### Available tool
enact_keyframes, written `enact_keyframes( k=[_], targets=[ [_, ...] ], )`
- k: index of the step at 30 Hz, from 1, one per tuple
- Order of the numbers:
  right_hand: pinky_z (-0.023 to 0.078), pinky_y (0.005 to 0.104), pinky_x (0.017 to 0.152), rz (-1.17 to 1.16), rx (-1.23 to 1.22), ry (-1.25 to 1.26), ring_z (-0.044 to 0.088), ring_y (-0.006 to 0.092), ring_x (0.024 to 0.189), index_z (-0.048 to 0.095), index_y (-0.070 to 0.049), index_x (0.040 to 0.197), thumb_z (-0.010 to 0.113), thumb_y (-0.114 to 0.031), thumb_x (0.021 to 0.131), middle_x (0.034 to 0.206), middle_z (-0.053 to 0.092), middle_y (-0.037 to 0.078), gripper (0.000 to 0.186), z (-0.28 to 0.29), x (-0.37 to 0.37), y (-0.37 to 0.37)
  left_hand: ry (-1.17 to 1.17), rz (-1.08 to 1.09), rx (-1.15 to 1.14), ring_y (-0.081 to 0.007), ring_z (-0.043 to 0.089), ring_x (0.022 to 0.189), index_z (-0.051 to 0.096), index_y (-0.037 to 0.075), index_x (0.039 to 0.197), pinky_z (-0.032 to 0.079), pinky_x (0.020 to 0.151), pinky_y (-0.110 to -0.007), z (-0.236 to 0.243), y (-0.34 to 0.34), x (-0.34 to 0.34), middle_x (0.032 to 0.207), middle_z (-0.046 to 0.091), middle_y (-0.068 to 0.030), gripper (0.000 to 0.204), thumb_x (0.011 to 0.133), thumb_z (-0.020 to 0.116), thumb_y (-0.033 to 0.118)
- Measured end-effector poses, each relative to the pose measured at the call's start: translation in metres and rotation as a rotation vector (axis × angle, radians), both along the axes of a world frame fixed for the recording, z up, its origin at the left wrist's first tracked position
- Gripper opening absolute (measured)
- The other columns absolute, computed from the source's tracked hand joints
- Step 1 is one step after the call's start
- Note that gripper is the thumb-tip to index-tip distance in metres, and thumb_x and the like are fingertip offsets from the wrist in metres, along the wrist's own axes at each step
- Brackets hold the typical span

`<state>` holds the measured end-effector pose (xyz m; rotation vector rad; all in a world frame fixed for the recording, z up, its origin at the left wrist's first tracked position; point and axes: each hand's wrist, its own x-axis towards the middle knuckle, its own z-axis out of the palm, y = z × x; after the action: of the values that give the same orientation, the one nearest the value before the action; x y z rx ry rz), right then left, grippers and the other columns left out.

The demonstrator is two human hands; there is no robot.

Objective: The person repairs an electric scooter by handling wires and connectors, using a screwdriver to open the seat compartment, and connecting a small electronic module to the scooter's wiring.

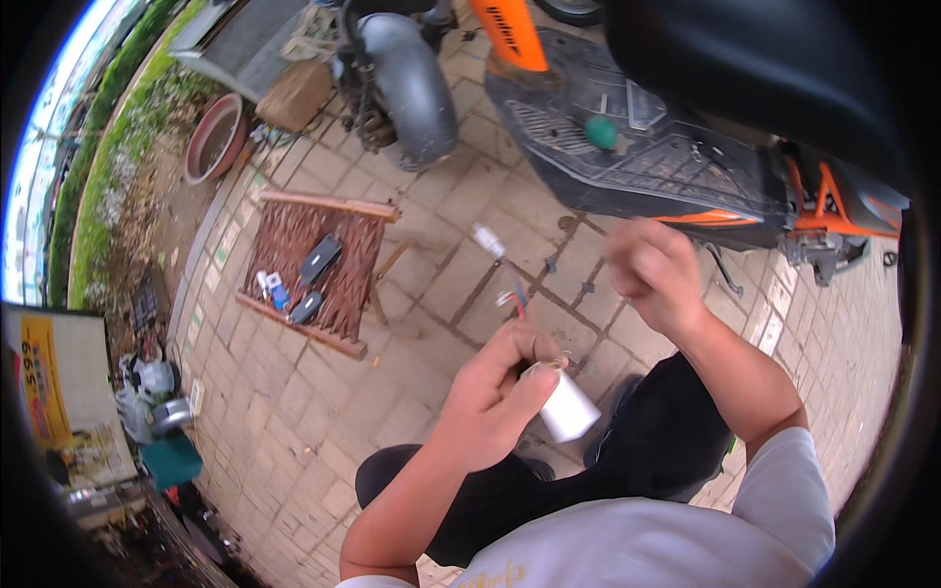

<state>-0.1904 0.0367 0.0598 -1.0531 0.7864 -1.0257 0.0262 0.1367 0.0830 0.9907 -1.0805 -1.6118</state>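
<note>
My left hand [502, 397] is closed around a small white cylinder [569, 410] that sticks out past the thumb. Red and dark wires [519, 294] rise beyond my fingers and end in a white plug connector [487, 240]; whether they join the cylinder is hidden by the hand. My right hand [655, 274] is raised to the right, beside the scooter, with its fingers curled in. It is slightly blurred, and anything small between the fingertips cannot be made out. Both hands are apart, above my knees.
An orange and black scooter [627, 176] stands ahead right, a round green object [600, 131] on its footboard. A low brown slatted stool [319, 230] bears a black key fob [320, 259] and several small items. Farther off are a tyre [407, 88] and a round planter [215, 139].
</note>
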Motion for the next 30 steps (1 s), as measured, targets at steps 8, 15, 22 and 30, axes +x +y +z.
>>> enact_keyframes(
  k=[8, 15, 22, 30],
  targets=[
    [0.021, 0.0263, 0.046, 0.413, 0.596, 0.198, 0.029, 0.0057, 0.050, 0.063, 0.006, 0.103, 0.069, -0.047, 0.088, 0.064, 0.043, -0.004, 0.055, -0.029, 0.034, -0.010, -0.170, -0.112, -0.252, -0.0161, 0.053, 0.090, 0.063, -0.001, 0.103, 0.042, 0.079, -0.027, 0.012, 0.003, 0.002, 0.100, 0.054, -0.0101, 0.021, 0.100, 0.054, 0.018],
    [0.020, 0.0243, 0.042, 0.458, 0.877, 0.011, 0.023, 0.0057, 0.047, 0.045, 0.014, 0.128, 0.063, -0.047, 0.093, 0.091, 0.066, 0.017, 0.073, -0.035, 0.052, 0.004, -0.069, -0.195, -0.248, -0.0163, 0.057, 0.086, 0.058, -0.001, 0.101, 0.047, 0.076, -0.028, 0.011, 0.009, -0.004, 0.098, 0.053, -0.0089, 0.018, 0.102, 0.051, 0.016],
    [0.023, 0.0235, 0.041, 0.637, 0.837, -0.156, 0.024, 0.0050, 0.047, 0.037, 0.013, 0.138, 0.055, -0.043, 0.099, 0.113, 0.065, 0.026, 0.071, -0.036, 0.054, 0.006, 0.032, -0.456, -0.218, -0.0183, 0.054, 0.087, 0.058, 0.000, 0.100, 0.045, 0.074, -0.029, 0.015, 0.007, -0.010, 0.099, 0.052, -0.0083, 0.013, 0.099, 0.054, 0.012],
    [0.026, 0.0225, 0.042, 0.892, 0.791, -0.035, 0.027, 0.0045, 0.048, 0.051, 0.012, 0.129, 0.055, -0.042, 0.099, 0.110, 0.065, 0.023, 0.061, -0.036, 0.071, 0.030, 0.091, -0.587, -0.202, -0.0188, 0.053, 0.084, 0.060, 0.001, 0.099, 0.045, 0.073, -0.029, 0.010, 0.014, -0.024, 0.098, 0.053, -0.0084, 0.009, 0.097, 0.055, 0.008]
  ],
)
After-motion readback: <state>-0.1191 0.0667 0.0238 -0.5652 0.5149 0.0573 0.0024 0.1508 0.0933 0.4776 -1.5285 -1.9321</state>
